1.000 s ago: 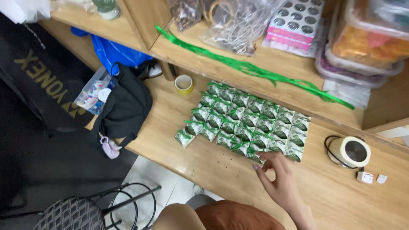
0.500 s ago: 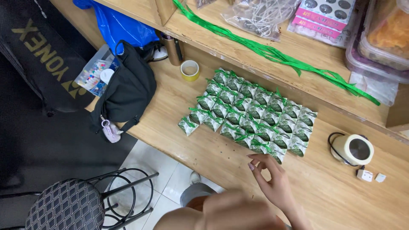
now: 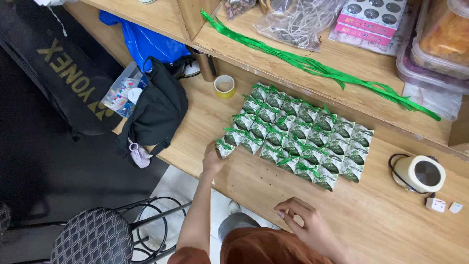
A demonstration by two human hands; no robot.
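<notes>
Several small green-and-white packets tied with green ribbon lie in rows on the wooden table. My left hand reaches to the near left corner of the rows and grips the outermost packet. My right hand rests on the table near its front edge, fingers curled, nothing visible in it, a short way below the packets.
A roll of yellow tape and a black bag sit left of the packets. A white round device with a cord is at the right. Green ribbon strips lie on the raised shelf. A patterned stool stands below.
My left arm has come into view and reached up to the corner packet. My right hand drew back from the packets' lower edge toward the table's front.
</notes>
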